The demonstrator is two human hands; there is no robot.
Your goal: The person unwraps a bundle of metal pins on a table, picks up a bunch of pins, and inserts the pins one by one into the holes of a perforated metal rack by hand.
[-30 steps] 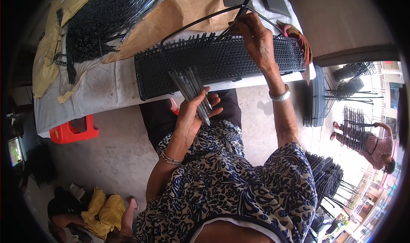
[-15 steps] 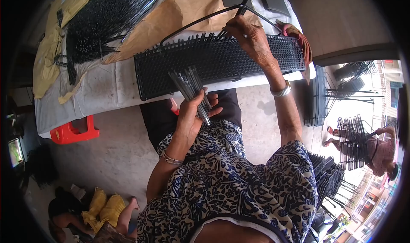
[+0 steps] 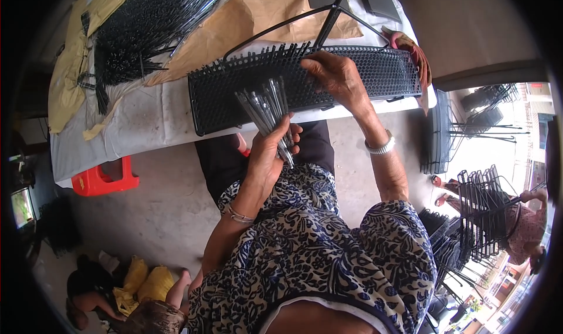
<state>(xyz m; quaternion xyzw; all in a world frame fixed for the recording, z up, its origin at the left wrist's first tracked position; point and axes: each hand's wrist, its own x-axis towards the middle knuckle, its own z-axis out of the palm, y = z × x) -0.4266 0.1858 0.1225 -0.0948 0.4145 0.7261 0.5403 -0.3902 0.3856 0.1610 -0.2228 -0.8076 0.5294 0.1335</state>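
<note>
A bundle of thin, glossy dark strips [image 3: 261, 108] fans upward from my left hand [image 3: 267, 152], which is closed around its lower part. Beyond it lies a long black perforated metal rack [image 3: 375, 73], set along the table's near edge. Short dark strips stand in a row along the rack's far edge, mostly on its left half. My right hand [image 3: 340, 82] hovers over the middle of the rack, thumb and fingers drawn together. Whether anything is pinched there is hidden. A bent black metal rod frame [image 3: 328, 26] rises behind the rack.
A big heap of dark strips [image 3: 141, 35] rests on brown paper [image 3: 229, 29] at the table's far left. A red stool [image 3: 108, 178] stands below the table. Cloth [image 3: 419, 58] hangs by the rack's right end. Another person [image 3: 516, 228] carries black racks at right; someone sits lower left.
My right hand has come away from the rack's far edge and rod frame, nearer to me. The left hand keeps its bundle, which is spread a little wider. The person at right has shifted.
</note>
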